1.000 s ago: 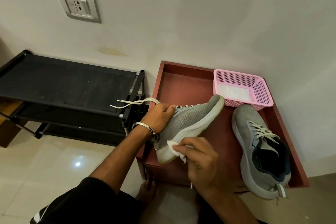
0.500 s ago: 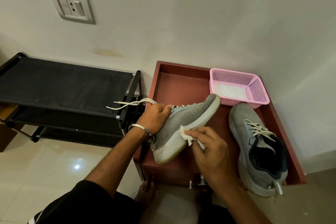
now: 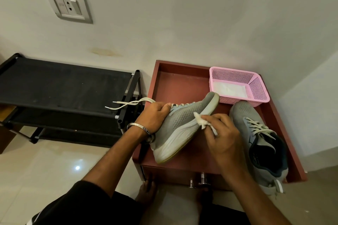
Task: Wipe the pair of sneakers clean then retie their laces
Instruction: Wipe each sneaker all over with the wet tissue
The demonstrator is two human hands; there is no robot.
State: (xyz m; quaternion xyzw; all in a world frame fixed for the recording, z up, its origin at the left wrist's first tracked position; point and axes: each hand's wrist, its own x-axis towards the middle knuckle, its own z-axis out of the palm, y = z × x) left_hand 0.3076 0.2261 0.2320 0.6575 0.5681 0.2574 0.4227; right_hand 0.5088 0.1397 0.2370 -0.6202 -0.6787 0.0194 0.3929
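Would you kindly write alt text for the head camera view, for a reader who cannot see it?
A person's left hand holds a grey sneaker tilted on its side over a red-brown tray while the right hand presses a white wipe to it. The second sneaker lies beside a pink basket.

Pale wall [image 3: 182, 14] with socket plate [image 3: 70, 6] upper left; black shoe rack [image 3: 60, 87] at left on glossy tiled floor [image 3: 36, 173].
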